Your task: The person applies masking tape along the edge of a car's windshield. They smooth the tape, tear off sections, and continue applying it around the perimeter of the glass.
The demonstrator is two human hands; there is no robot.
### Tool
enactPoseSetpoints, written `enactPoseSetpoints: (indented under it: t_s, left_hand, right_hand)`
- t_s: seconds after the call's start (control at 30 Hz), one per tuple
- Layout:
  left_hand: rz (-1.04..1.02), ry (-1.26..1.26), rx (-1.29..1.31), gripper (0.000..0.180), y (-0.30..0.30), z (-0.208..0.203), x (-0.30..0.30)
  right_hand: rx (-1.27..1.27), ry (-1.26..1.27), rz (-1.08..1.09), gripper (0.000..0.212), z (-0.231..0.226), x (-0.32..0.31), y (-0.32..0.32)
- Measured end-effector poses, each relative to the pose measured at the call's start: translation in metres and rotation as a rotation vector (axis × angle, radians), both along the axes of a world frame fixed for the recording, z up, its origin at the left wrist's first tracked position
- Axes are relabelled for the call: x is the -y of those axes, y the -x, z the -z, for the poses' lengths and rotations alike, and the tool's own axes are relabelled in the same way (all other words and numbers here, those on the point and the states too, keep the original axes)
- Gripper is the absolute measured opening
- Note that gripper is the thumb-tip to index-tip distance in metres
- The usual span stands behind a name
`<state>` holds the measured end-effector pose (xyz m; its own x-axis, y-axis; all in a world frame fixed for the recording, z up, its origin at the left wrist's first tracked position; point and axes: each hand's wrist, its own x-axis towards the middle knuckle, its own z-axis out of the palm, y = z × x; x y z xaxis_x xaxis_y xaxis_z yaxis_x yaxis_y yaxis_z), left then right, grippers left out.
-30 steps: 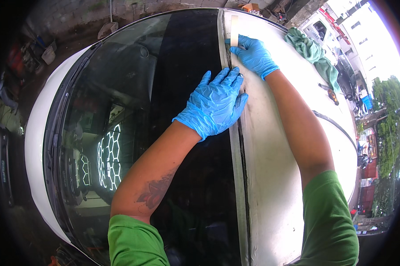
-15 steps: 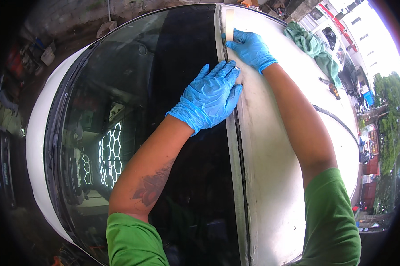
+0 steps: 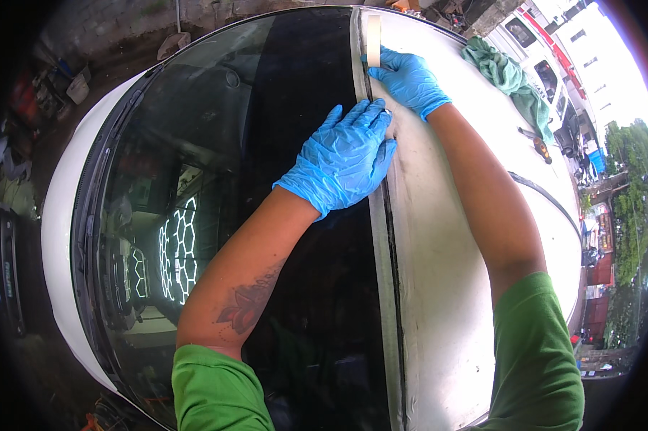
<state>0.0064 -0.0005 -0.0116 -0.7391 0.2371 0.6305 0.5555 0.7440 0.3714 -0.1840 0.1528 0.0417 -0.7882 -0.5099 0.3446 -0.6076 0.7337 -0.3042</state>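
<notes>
Both hands wear blue gloves. My right hand (image 3: 414, 82) pinches a roll of cream masking tape (image 3: 373, 42), which stands on edge at the far end of the seam between windshield and roof. My left hand (image 3: 340, 156) lies flat across that seam just nearer to me, fingers stretched out and pressed together over the edge. Its palm hides part of the strip beneath. A pale tape strip (image 3: 382, 248) runs along the edge of the car windshield (image 3: 306, 287), beside a dark gap. The white car roof (image 3: 442, 287) lies to the right.
A green cloth (image 3: 507, 72) is bunched on the roof's far right, with a screwdriver-like tool (image 3: 543, 149) near it. A dark trim strip (image 3: 535, 185) curves over the roof. The wipers (image 3: 87, 208) and white hood (image 3: 58, 251) lie left.
My left hand has slid very slightly to the right along with small camera motion. My right hand keeps its hold on the tape roll.
</notes>
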Motion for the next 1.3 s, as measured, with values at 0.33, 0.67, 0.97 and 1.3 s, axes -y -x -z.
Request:
enactPoseSetpoints:
  t_s: [0.33,0.67,0.97,1.3]
  left_hand:
    - [-0.01,0.107,0.211,0.06,0.054,-0.012,0.017]
    - [0.104,0.118,0.213,0.057,0.035,-0.015,0.018]
    - [0.013,0.145,0.145,0.063,0.056,-0.016,0.017]
    - [-0.023,0.101,0.205,0.058,0.054,-0.016,0.002]
  right_hand:
    - [0.052,-0.038,0.026,0.043,-0.006,0.002,0.0]
    - [0.095,0.017,-0.03,0.042,0.001,-0.008,0.006]
    - [0.044,-0.091,0.127,0.042,-0.024,0.015,-0.023]
    - [0.092,-0.131,0.117,0.052,-0.023,0.012,-0.019]
